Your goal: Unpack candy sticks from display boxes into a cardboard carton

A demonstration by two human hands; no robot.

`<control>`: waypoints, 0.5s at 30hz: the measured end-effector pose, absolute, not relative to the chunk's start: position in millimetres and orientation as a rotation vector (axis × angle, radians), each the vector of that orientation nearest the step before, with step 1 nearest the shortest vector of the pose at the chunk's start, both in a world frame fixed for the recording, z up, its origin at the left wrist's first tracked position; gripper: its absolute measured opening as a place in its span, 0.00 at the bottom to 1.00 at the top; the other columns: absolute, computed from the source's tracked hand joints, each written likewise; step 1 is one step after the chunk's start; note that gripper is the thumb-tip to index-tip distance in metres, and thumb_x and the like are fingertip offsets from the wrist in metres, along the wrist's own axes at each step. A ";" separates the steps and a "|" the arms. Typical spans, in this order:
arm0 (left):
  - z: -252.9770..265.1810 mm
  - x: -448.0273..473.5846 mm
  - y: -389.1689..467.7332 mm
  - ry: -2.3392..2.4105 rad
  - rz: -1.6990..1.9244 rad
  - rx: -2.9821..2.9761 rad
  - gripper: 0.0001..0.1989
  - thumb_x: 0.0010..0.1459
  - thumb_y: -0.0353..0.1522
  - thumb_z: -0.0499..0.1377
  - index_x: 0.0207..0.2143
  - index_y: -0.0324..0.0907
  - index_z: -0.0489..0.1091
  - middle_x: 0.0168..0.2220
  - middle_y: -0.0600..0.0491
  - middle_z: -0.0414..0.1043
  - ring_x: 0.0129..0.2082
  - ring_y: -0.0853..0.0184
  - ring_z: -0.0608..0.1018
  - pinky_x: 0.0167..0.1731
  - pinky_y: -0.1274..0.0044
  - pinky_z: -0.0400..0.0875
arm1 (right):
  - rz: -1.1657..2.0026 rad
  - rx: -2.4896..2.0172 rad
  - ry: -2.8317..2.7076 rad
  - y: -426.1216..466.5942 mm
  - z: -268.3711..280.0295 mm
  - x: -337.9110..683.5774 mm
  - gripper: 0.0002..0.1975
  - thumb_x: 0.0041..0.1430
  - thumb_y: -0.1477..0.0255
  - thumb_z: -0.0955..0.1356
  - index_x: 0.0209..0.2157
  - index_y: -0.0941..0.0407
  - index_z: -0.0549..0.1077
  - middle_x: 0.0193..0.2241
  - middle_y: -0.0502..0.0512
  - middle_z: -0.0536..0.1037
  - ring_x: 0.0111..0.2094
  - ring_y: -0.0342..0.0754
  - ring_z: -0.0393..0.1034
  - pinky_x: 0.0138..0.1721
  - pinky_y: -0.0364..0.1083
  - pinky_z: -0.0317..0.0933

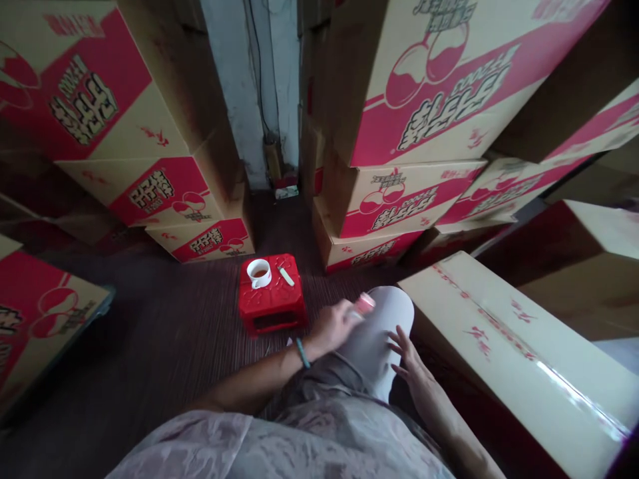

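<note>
My left hand point(330, 327), with a beaded bracelet point(302, 353) at its wrist, is closed around a small pink-and-white object point(364, 305). Motion blur hides what kind of object it is. It is just above my light-coloured trouser leg point(382, 326). Beside that leg, my right hand point(414, 362) has its fingers apart and nothing in them. Ahead and to the left stands a red plastic stool point(272, 303). A white mug point(259, 274) of brown liquid and a slim pale tool point(286, 276), perhaps a cutter, rest on its top.
Stacked cardboard cartons rise at the left point(164, 189) and right point(394, 206). A long taped carton point(524, 346) lies close by my right arm. Dark ribbed floor point(200, 332) surrounds the stool. Between the stacks is a pale wall point(232, 86) with a cable.
</note>
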State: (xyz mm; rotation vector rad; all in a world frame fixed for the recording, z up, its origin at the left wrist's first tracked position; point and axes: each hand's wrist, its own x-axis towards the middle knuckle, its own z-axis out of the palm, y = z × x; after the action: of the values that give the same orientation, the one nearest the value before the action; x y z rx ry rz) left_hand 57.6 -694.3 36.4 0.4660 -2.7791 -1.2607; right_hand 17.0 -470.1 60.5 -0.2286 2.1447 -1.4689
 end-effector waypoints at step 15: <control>-100.6 72.0 -830.4 -2.825 -0.323 0.850 0.23 0.65 0.26 0.46 0.57 0.38 0.71 0.62 0.36 0.64 0.63 0.47 0.62 0.63 0.51 0.50 | -1.553 0.687 2.338 -364.2 45.0 51.5 0.42 0.43 0.35 0.69 0.45 0.58 0.77 0.53 0.65 0.77 0.57 0.66 0.70 0.62 0.58 0.64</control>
State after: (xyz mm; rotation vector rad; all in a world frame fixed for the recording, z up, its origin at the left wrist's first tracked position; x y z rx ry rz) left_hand 72.0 -830.4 -100.6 0.8503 -2.8246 -0.3232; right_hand 51.5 -364.2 45.0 0.6870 2.3380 -1.5530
